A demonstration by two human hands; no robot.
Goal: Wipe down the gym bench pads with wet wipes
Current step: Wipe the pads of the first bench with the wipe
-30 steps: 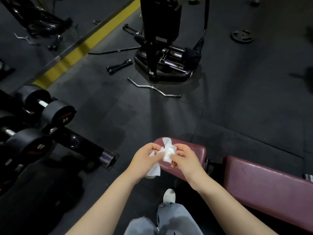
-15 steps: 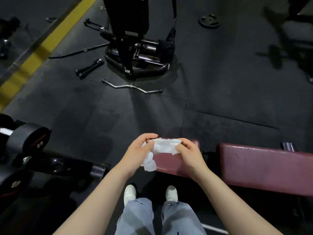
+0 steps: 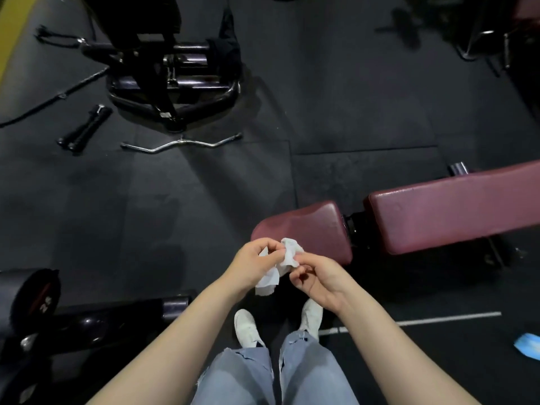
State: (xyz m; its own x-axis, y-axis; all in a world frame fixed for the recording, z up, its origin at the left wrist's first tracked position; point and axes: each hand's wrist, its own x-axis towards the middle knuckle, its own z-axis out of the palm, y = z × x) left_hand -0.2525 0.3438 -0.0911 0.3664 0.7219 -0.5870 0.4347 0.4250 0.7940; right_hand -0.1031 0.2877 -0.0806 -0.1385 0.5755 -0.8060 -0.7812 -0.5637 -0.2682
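The wet wipe sat bunched between both hands at lower centre of the frame. The left hand pinched its upper fold with curled fingers, a loose tail hanging down below that hand. The right hand nipped the wipe's right edge with its fingertips, the other fingers curled in.

The seat pad of the bench lay directly above the hands in the frame, its rounded near end just behind the wipe; whether the wipe touched it could not be told. The long back pad ran off to the right, its long axis stretching from centre right up toward the right edge, with a gap and dark frame hardware between the two pads.

Judged from this, the right hand was the nearer one to the pads, and a wiping stroke would run up and rightward along that axis.
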